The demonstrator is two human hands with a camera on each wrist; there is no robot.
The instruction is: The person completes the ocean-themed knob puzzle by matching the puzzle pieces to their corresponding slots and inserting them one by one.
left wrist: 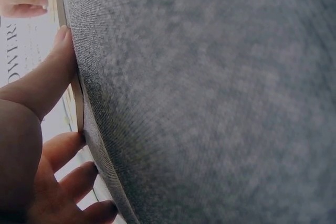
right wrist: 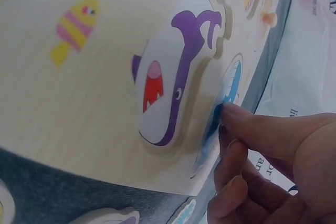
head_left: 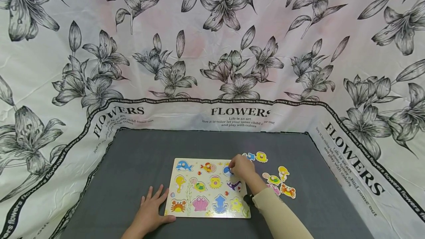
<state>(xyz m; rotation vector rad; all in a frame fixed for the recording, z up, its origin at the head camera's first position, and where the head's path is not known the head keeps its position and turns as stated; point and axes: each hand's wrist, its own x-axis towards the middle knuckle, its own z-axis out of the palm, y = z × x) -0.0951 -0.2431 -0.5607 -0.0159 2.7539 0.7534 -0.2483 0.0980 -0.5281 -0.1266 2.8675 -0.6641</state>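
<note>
Two hands (head_left: 150, 209) (head_left: 243, 169), one board (head_left: 210, 192), one pinched piece (head_left: 227, 171)

1. One puzzle board (head_left: 196, 162) carried eleven large sea-creature figures (head_left: 215, 182).
2. At least six loose pieces (head_left: 288, 191) lay right of the board, some partly hidden.
3. One left hand (head_left: 150, 207) lay at the board's near left corner; one right hand (head_left: 243, 168), at its far right corner.

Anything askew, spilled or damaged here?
Nothing stands out: no visible spill or damage. Loose pieces lie scattered right of the puzzle board. The right hand partly hides a blue piece, so its fit is unclear.
</note>
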